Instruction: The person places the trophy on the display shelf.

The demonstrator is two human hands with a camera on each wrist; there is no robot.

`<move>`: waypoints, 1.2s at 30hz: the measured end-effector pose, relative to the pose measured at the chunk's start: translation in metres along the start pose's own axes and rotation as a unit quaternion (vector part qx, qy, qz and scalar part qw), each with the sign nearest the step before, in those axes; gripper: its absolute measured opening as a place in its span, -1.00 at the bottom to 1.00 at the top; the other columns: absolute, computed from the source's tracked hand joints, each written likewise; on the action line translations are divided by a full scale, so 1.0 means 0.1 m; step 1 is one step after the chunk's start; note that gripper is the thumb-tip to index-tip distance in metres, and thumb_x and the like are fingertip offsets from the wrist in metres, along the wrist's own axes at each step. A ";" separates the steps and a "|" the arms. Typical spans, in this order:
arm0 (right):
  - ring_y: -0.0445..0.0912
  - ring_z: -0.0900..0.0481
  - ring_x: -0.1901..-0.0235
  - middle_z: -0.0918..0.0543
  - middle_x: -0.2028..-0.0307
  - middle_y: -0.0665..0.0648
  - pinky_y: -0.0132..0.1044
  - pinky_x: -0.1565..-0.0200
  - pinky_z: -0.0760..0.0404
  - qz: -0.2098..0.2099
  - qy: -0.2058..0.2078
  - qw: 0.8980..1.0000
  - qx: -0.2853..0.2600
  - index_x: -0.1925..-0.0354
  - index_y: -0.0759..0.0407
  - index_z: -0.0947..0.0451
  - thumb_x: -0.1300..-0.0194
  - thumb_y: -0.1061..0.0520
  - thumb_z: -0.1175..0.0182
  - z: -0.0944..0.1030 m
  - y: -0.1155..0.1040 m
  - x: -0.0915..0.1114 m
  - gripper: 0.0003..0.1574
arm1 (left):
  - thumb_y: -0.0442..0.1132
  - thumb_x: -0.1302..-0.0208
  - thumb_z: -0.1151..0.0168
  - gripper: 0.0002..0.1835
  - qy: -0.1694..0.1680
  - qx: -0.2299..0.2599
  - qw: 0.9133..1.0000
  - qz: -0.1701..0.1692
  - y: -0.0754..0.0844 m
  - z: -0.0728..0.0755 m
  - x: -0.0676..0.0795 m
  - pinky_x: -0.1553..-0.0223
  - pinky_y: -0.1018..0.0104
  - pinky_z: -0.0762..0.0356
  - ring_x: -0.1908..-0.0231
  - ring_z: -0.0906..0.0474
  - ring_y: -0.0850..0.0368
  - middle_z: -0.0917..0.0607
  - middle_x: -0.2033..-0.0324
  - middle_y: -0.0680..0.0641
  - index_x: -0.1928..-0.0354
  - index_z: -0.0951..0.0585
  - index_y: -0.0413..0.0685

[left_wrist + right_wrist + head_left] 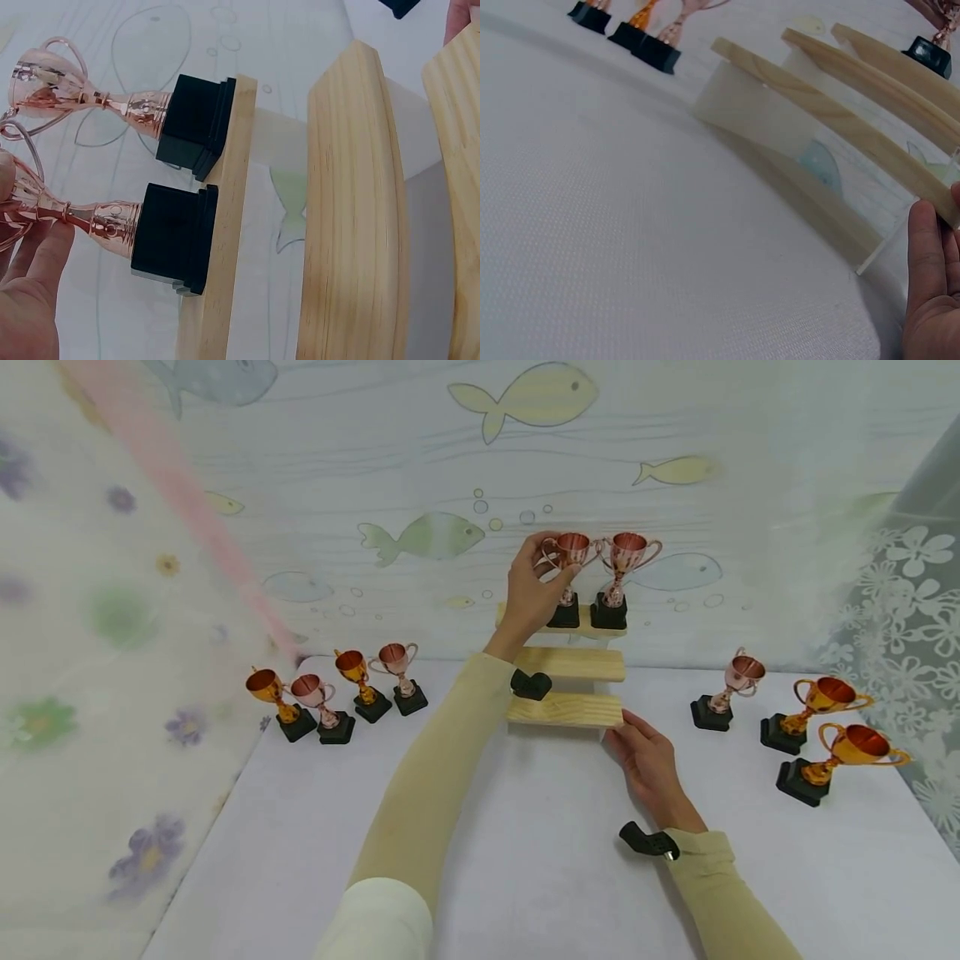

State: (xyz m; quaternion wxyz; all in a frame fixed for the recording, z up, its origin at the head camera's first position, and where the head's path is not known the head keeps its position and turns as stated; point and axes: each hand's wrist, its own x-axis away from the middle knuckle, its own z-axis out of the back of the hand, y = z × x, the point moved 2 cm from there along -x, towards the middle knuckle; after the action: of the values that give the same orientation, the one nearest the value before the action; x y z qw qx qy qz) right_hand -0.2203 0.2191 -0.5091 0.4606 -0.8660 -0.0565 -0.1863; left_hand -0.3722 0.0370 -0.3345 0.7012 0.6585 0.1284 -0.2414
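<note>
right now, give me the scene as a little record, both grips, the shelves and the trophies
left grip: holding a rose trophy at the top shelf
beside it: second rose trophy, upright
right grip: touching right end of bottom shelf
table, left side: two gold trophies, two rose trophies
table, right side: two gold trophies, one rose trophy

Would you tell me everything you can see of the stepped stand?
The stepped stand has three pale, grained, wood-like boards rising toward the back on translucent-looking side panels. It stands upright on the white table. Two copper-coloured trophies stand on the top board; the right hand touches the right end of the bottom board.
</note>
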 end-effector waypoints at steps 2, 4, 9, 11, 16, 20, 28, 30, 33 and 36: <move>-0.31 -0.66 0.02 -0.59 -0.02 -0.05 -0.48 -0.15 -0.58 0.001 0.002 1.000 0.000 -0.47 0.26 -0.19 -0.54 0.29 -0.04 0.00 0.00 0.01 -0.38 | -0.43 -0.38 -0.28 -0.47 -0.001 0.002 1.000 -0.002 0.00 0.00 0.00 -0.07 0.23 -0.64 -0.11 -0.61 -0.09 -0.55 -0.17 -0.28 -0.33 -0.38 -0.27; -0.31 -0.66 0.03 -0.61 0.01 -0.06 -0.48 -0.16 -0.58 0.000 0.003 1.000 -0.003 -0.49 0.27 -0.17 -0.54 0.30 -0.04 0.00 -0.01 0.01 -0.36 | -0.43 -0.38 -0.28 -0.47 -0.001 0.001 1.000 -0.002 0.00 -0.01 0.00 -0.04 0.24 -0.64 -0.10 -0.61 -0.10 -0.55 -0.17 -0.28 -0.34 -0.38 -0.26; -0.29 -0.68 0.04 -0.65 0.06 -0.06 -0.47 -0.15 -0.59 0.001 0.004 1.000 -0.008 -0.45 0.28 -0.21 -0.53 0.32 -0.04 -0.01 -0.01 0.01 -0.40 | -0.44 -0.37 -0.28 -0.46 0.000 0.000 1.000 0.005 -0.01 -0.02 -0.01 0.05 0.30 -0.66 -0.06 -0.63 -0.08 -0.57 -0.17 -0.25 -0.35 -0.38 -0.24; -0.29 -0.68 0.04 -0.66 0.06 -0.06 -0.47 -0.14 -0.59 0.004 0.006 1.000 -0.006 -0.40 0.26 -0.27 -0.53 0.32 -0.04 -0.01 -0.01 0.01 -0.46 | -0.43 -0.37 -0.28 -0.45 0.001 0.001 1.000 0.006 -0.01 -0.03 -0.01 0.02 0.30 -0.65 -0.07 -0.63 -0.07 -0.56 -0.18 -0.25 -0.36 -0.37 -0.24; -0.30 -0.67 0.04 -0.65 0.06 -0.07 -0.47 -0.15 -0.59 0.007 0.007 1.000 -0.001 -0.39 0.24 -0.29 -0.53 0.31 -0.05 -0.02 -0.02 0.02 -0.47 | -0.41 -0.32 -0.35 -0.35 0.011 0.009 1.000 0.016 -0.03 -0.01 0.03 -0.18 0.27 -0.59 -0.15 -0.57 -0.06 -0.54 -0.21 -0.26 -0.41 -0.33 -0.20; -0.30 -0.67 0.03 -0.65 0.06 -0.07 -0.47 -0.15 -0.59 0.008 0.006 1.000 -0.001 -0.45 0.27 -0.23 -0.52 0.30 -0.06 -0.01 -0.01 0.01 -0.40 | -0.37 -0.27 -0.41 -0.21 0.026 0.007 0.999 0.025 -0.06 0.05 0.14 -0.35 0.29 -0.45 -0.30 -0.44 -0.03 -0.45 -0.31 -0.23 -0.48 -0.25 -0.15; -0.29 -0.69 0.04 -0.66 0.06 -0.08 -0.46 -0.12 -0.62 0.009 0.008 1.000 0.001 -0.29 0.17 -0.39 -0.51 0.29 -0.09 -0.01 0.02 0.01 -0.56 | -0.49 -0.29 -0.31 -0.31 0.040 -0.007 0.999 -0.013 -0.21 0.31 0.72 -0.35 0.08 -0.47 -0.32 -0.40 -0.25 -0.43 -0.32 -0.36 -0.43 -0.30 -0.32; -0.29 -0.69 0.05 -0.65 0.05 -0.08 -0.46 -0.11 -0.62 0.007 0.010 1.000 0.003 -0.31 0.16 -0.38 -0.52 0.28 -0.09 -0.02 0.03 0.01 -0.55 | -0.54 -0.27 -0.27 -0.37 0.039 -0.007 0.999 -0.020 -0.29 0.42 0.94 -0.31 -0.03 -0.50 -0.28 -0.43 -0.29 -0.46 -0.28 -0.40 -0.38 -0.35 -0.36; -0.29 -0.69 0.05 -0.65 0.05 -0.07 -0.47 -0.11 -0.62 0.004 0.014 1.000 0.000 -0.34 0.18 -0.35 -0.52 0.30 -0.07 -0.01 0.02 0.01 -0.53 | -0.59 -0.25 -0.26 -0.43 0.039 -0.017 0.999 -0.020 -0.39 0.60 1.27 -0.26 -0.11 -0.54 -0.23 -0.49 -0.30 -0.51 -0.22 -0.42 -0.32 -0.42 -0.36; -0.29 -0.68 0.05 -0.64 0.03 -0.07 -0.47 -0.11 -0.62 0.001 0.019 1.000 0.001 -0.34 0.18 -0.34 -0.53 0.30 -0.06 -0.01 0.01 0.00 -0.52 | -0.63 -0.23 -0.24 -0.48 0.038 -0.037 0.998 -0.016 -0.37 0.79 1.58 -0.21 -0.21 -0.55 -0.18 -0.51 -0.34 -0.55 -0.16 -0.44 -0.26 -0.45 -0.44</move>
State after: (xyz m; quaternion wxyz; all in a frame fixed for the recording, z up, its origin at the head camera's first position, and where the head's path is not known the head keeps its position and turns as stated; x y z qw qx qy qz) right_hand -0.2200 0.2179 -0.5094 0.4625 -0.8619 -0.0470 -0.2023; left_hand -0.2674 -0.0684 -0.4372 0.7157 0.6388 0.1737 -0.2227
